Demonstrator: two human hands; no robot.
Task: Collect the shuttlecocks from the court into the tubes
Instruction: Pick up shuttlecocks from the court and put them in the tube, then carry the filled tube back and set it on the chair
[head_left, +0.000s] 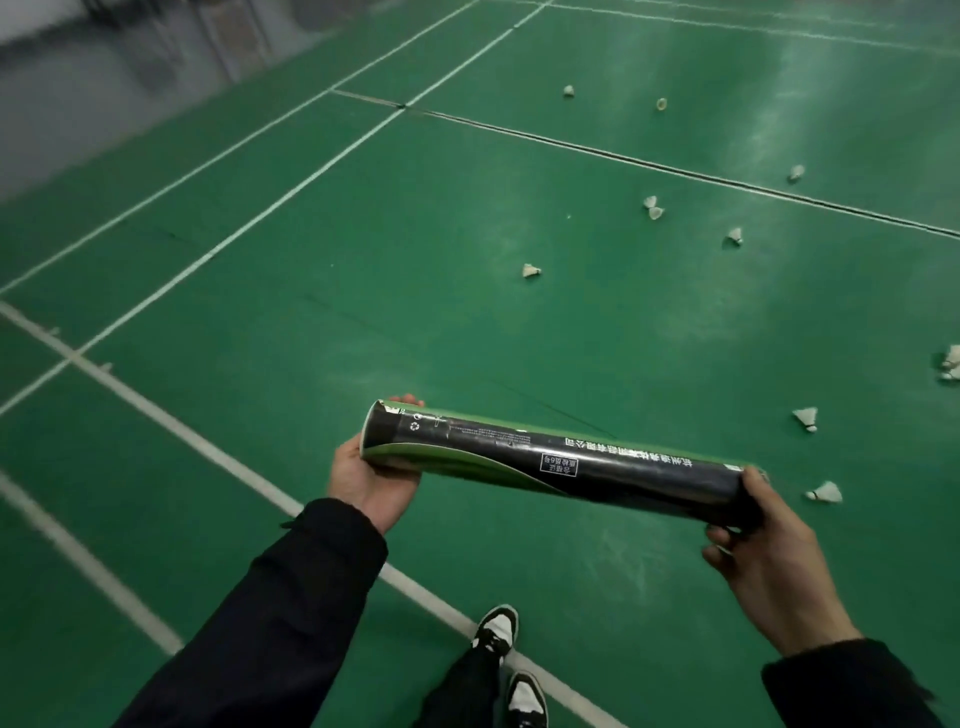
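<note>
Long cardboard tube (561, 462), glossy black with green swoosh, held level over green court floor (363, 260). Left end open with torn rim. White print runs upside down along it, small recycling mark near left end, text too blurry to read. Left hand (371, 475) cups open end, fingers wrapped round far side. Right hand (763, 545) grips right end, fingers curled under. White feathered shuttlecocks (806, 417) scattered on floor, far and right. Painted white lines (218, 452) cross scuffed floor. Black-white sneakers (496, 631) near bottom.
</note>
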